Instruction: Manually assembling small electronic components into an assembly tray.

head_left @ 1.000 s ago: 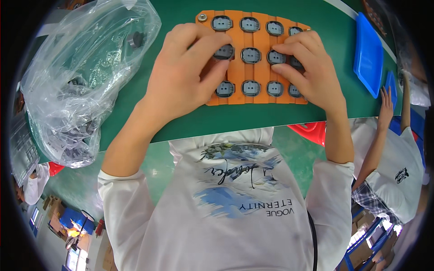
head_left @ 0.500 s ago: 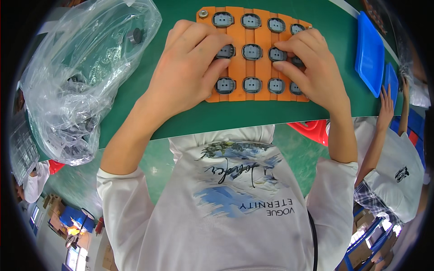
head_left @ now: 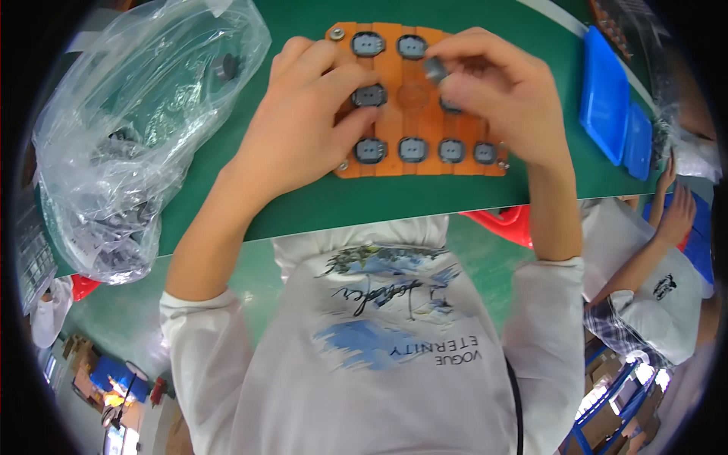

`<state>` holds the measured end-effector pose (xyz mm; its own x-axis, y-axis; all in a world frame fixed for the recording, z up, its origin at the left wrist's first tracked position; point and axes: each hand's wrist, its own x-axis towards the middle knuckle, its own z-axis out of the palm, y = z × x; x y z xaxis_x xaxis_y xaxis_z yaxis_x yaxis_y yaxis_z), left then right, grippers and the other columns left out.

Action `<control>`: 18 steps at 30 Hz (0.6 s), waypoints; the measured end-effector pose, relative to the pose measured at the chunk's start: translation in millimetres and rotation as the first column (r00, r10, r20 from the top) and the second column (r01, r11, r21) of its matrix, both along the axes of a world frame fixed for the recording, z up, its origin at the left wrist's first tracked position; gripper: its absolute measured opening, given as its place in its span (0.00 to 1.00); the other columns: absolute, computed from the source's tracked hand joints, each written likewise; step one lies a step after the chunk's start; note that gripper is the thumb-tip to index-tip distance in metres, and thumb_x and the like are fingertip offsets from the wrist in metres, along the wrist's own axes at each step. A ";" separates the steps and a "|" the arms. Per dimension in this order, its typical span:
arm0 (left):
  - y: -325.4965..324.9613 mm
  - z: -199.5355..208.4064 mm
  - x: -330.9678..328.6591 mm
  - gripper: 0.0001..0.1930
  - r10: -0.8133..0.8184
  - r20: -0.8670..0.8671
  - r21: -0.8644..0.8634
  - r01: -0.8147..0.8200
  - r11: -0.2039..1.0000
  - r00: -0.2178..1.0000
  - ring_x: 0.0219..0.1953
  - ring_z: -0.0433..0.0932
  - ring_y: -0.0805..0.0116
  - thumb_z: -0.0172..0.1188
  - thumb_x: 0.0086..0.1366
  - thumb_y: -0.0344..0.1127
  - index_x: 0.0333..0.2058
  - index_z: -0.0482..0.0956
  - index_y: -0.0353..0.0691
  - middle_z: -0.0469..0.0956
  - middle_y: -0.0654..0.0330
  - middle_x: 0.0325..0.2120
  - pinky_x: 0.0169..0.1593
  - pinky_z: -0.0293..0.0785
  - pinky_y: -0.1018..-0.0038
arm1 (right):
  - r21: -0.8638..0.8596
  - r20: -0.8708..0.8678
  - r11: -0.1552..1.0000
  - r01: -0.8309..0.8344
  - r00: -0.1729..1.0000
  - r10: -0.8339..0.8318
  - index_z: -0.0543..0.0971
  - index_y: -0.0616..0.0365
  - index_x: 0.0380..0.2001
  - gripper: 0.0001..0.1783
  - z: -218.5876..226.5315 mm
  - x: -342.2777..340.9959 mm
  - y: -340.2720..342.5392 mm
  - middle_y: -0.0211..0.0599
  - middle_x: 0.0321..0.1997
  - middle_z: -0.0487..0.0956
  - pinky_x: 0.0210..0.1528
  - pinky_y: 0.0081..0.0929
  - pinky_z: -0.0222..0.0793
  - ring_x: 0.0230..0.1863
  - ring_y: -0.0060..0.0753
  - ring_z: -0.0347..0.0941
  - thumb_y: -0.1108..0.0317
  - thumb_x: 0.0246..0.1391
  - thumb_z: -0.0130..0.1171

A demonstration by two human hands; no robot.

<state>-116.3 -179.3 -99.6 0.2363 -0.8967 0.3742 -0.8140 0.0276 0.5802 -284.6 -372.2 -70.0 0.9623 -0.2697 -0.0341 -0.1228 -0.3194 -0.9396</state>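
Observation:
An orange tray (head_left: pixel 392 125) with rows of round pockets lies on the green table, most visible pockets filled with grey oval plastic parts. In the middle row one pocket (head_left: pixel 412 95) is bare. My left hand (head_left: pixel 292 114) rests at the tray's left side, thumb and index finger closed around a seated grey part (head_left: pixel 369 96). My right hand (head_left: pixel 508 95), slightly blurred, pinches a loose grey part (head_left: pixel 435 70) above the tray, right of the bare pocket. Another seated part (head_left: pixel 450 106) shows under its fingers. That hand hides the tray's upper right.
A clear plastic bag (head_left: pixel 144 144) with dark parts inside lies on the left. Blue trays (head_left: pixel 605 98) stand at the right. A co-worker's hand (head_left: pixel 677 216) and white shirt are beyond them. A red stool (head_left: pixel 504 225) shows below the table edge.
My right hand has moved left and now holds a grey part off the tray; the middle-row pocket that held a part is bare. My left hand stays by the same part.

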 end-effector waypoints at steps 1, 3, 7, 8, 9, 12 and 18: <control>0.4 0.1 0.0 0.16 -0.012 -0.046 0.021 0.013 1.000 0.999 0.45 0.70 0.56 0.69 0.51 0.27 0.40 0.81 0.39 0.75 0.60 0.37 0.47 0.72 0.66 | 0.403 0.084 0.910 0.097 0.986 -0.143 0.76 0.63 0.48 0.16 -3.9 -6.7 -8.2 0.34 0.43 0.73 0.47 0.31 0.66 0.46 0.32 0.69 0.65 0.62 0.57; 1.7 -3.6 -2.2 0.14 -0.003 -0.109 0.050 0.008 0.999 0.994 0.45 0.69 0.55 0.69 0.51 0.28 0.38 0.81 0.41 0.74 0.60 0.37 0.51 0.68 0.63 | 0.650 0.187 0.758 -0.056 0.978 -0.087 0.73 0.65 0.51 0.19 -6.8 -4.6 -18.0 0.35 0.45 0.71 0.46 0.31 0.64 0.44 0.32 0.66 0.62 0.64 0.53; 9.3 -3.1 -6.0 0.13 0.042 -0.003 0.037 -0.042 0.998 0.999 0.44 0.69 0.54 0.67 0.51 0.26 0.37 0.80 0.37 0.74 0.59 0.36 0.50 0.66 0.63 | 0.854 0.307 0.454 -0.254 0.951 -0.045 0.69 0.66 0.56 0.26 -14.3 -0.8 -8.8 0.37 0.46 0.69 0.45 0.30 0.58 0.41 0.32 0.60 0.53 0.67 0.46; 8.4 -3.3 -5.9 0.13 0.043 -0.002 0.028 -0.043 0.999 0.999 0.44 0.69 0.54 0.67 0.51 0.26 0.37 0.80 0.37 0.74 0.59 0.36 0.50 0.66 0.63 | 0.849 0.291 0.471 -0.238 0.956 -0.042 0.69 0.66 0.55 0.26 -13.7 -1.1 -6.0 0.37 0.45 0.70 0.45 0.30 0.58 0.41 0.32 0.61 0.54 0.67 0.46; 7.1 -3.4 -6.3 0.13 0.031 0.010 0.009 -0.031 0.999 0.999 0.44 0.69 0.55 0.68 0.51 0.26 0.37 0.80 0.37 0.74 0.59 0.36 0.49 0.66 0.63 | 0.846 0.292 0.476 -0.240 0.955 -0.039 0.69 0.66 0.55 0.26 -11.9 -1.1 -5.8 0.37 0.45 0.70 0.45 0.30 0.58 0.41 0.32 0.61 0.54 0.67 0.46; 7.4 -2.7 -5.9 0.14 0.013 0.030 -0.017 -0.012 1.000 0.999 0.43 0.69 0.55 0.68 0.50 0.26 0.37 0.80 0.36 0.73 0.59 0.35 0.48 0.66 0.63 | 0.813 0.352 0.506 -0.287 0.935 -0.035 0.69 0.67 0.56 0.26 -6.9 -1.5 -3.1 0.40 0.43 0.71 0.44 0.32 0.58 0.40 0.33 0.62 0.55 0.67 0.45; 6.6 -1.9 -6.1 0.14 0.041 0.108 -0.009 -0.040 0.999 0.993 0.43 0.68 0.58 0.69 0.48 0.27 0.36 0.82 0.37 0.72 0.61 0.34 0.48 0.65 0.63 | -0.427 0.038 0.896 0.119 0.993 -0.113 0.79 0.62 0.46 0.19 12.0 2.1 25.3 0.38 0.42 0.76 0.44 0.30 0.68 0.40 0.32 0.72 0.67 0.52 0.67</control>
<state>-122.4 -172.7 -101.6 0.2302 -0.8848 0.4052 -0.8727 -0.0034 0.4883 -282.5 -346.9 -58.0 0.9229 -0.3656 0.1208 -0.1735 -0.6749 -0.7172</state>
